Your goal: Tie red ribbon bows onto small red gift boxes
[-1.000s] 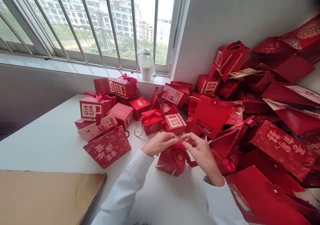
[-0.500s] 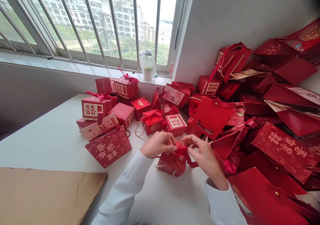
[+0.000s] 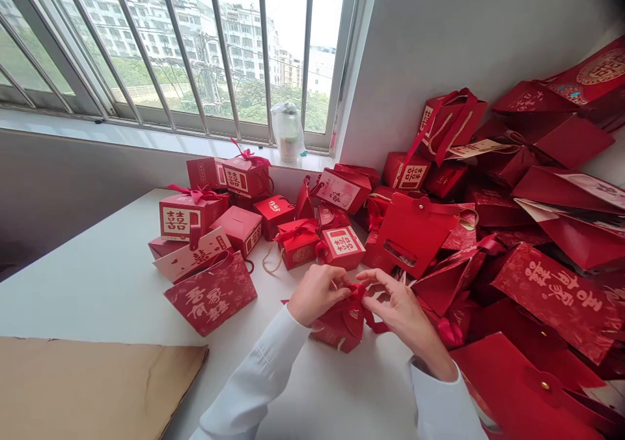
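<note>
A small red gift box (image 3: 336,330) with a rope handle stands on the white table in front of me. Red ribbon (image 3: 357,293) is gathered at its top, and a loose end trails off to the right. My left hand (image 3: 318,293) reaches over from the left, its thumb and fingers closed on the ribbon. From the right, my right hand (image 3: 401,308) pinches the same ribbon with thumb and forefinger. The fingertips meet closely there, so the exact shape of the knot is partly hidden.
Several red boxes (image 3: 239,222) and a red bag (image 3: 215,295) stand at the left and behind. A tall heap of red bags (image 3: 556,290) fills the right side. Brown cardboard (image 3: 97,388) lies at the lower left. On the windowsill is a plastic-wrapped cup (image 3: 288,134).
My left hand has moved slightly right, closer to my right hand at the ribbon. The gathered ribbon looks drawn tighter. The whole view has shifted a little.
</note>
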Available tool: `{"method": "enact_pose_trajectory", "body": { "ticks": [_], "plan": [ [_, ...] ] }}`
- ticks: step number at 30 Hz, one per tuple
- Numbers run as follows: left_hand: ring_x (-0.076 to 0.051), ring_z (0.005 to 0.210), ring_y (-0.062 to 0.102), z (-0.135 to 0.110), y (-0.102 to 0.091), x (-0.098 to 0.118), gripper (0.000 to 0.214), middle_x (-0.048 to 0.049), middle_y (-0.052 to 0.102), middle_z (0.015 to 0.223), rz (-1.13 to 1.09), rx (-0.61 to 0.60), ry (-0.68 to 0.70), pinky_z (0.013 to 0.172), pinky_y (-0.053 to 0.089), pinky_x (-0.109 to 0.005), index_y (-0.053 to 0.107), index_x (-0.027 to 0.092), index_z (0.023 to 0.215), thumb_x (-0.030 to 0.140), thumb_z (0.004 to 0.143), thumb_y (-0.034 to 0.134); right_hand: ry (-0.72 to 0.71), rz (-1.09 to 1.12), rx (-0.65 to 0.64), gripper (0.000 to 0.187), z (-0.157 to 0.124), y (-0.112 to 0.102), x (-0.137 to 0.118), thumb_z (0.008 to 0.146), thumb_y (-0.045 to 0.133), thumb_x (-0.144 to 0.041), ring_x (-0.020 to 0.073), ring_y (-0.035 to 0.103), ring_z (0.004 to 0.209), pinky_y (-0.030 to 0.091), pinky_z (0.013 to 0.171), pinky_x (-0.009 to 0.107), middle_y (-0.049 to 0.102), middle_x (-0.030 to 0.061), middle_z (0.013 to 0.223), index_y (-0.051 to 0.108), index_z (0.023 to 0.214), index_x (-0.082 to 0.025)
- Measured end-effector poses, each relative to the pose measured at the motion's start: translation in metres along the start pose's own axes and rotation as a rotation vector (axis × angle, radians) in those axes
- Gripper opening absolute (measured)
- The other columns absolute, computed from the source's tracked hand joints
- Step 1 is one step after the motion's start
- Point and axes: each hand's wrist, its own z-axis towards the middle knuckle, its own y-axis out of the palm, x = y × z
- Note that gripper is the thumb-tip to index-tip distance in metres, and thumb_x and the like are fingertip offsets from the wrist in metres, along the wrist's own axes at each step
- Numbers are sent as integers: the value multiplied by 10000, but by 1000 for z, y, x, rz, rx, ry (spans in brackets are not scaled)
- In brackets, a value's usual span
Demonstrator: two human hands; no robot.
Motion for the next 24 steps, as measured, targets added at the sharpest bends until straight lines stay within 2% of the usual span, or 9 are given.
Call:
{"method": "enact_pose_trajectory", "body": {
  "ticks": [2, 4, 6, 9, 13, 15, 18, 20, 24],
  "plan": [
    [-126, 606, 554, 0, 0, 0, 101, 1, 645, 665, -12, 15, 2, 557, 379, -195, 663, 174, 749, 195, 741, 566, -23, -8, -23, 283, 1, 1, 1, 718, 556, -191, 163, 593, 778, 467, 668, 276, 662, 12, 960, 623, 991, -233],
    [-122, 599, 547, -1, -1, 0, 72, 10, 632, 661, -23, 23, 1, 545, 372, -191, 630, 172, 718, 157, 706, 561, -30, -18, -14, 198, 3, 4, 1, 717, 560, -201, 160, 581, 741, 455, 642, 269, 665, 6, 885, 645, 894, -225],
    [-116, 586, 536, -1, 0, -1, 68, 16, 620, 657, -31, 21, 0, 537, 364, -189, 602, 170, 703, 133, 688, 546, -11, -30, 9, 115, 5, 9, 0, 737, 544, -220, 144, 556, 643, 433, 585, 258, 655, -4, 767, 642, 795, -215],
    [-112, 585, 518, -1, -1, -2, 73, 16, 607, 654, -37, 15, 1, 534, 353, -188, 573, 167, 685, 117, 682, 520, 43, -32, 46, 97, 8, 15, -1, 761, 528, -241, 120, 508, 530, 395, 517, 244, 637, -21, 685, 620, 757, -213],
    [-115, 617, 510, 0, -2, -2, 90, 2, 618, 693, -43, 24, 1, 550, 348, -190, 569, 163, 699, 113, 684, 496, 33, -8, 91, 109, 6, 12, -1, 785, 500, -216, 150, 583, 682, 415, 590, 247, 657, -1, 767, 608, 786, -207],
    [-118, 616, 500, 1, -2, -2, 81, 1, 608, 676, -27, 37, -15, 540, 336, -191, 569, 163, 701, 137, 699, 492, -13, -1, 67, 191, 2, 8, -3, 764, 495, -156, 162, 597, 792, 427, 639, 249, 663, 8, 890, 615, 901, -215],
    [-118, 601, 490, 5, -1, -5, 101, 10, 581, 626, 0, 32, -8, 528, 316, -195, 547, 164, 656, 192, 733, 488, -130, 26, -23, 451, -3, 4, -10, 670, 544, -71, 172, 576, 944, 436, 794, 264, 632, 0, 1046, 594, 1081, -250],
    [-116, 592, 485, 7, 0, -8, 130, 15, 574, 613, 12, 35, 7, 532, 309, -200, 529, 164, 635, 216, 747, 488, -163, 31, -29, 513, -2, 6, -15, 630, 590, -63, 178, 571, 964, 428, 838, 270, 627, -6, 1066, 595, 1103, -261],
    [-114, 590, 475, 7, 0, -9, 115, 23, 567, 604, 11, 30, 1, 537, 304, -197, 550, 161, 653, 216, 744, 506, -64, -20, 100, 223, 7, 15, -17, 684, 573, -97, 164, 601, 779, 433, 717, 253, 679, -15, 852, 671, 837, -226]
  ]
}}
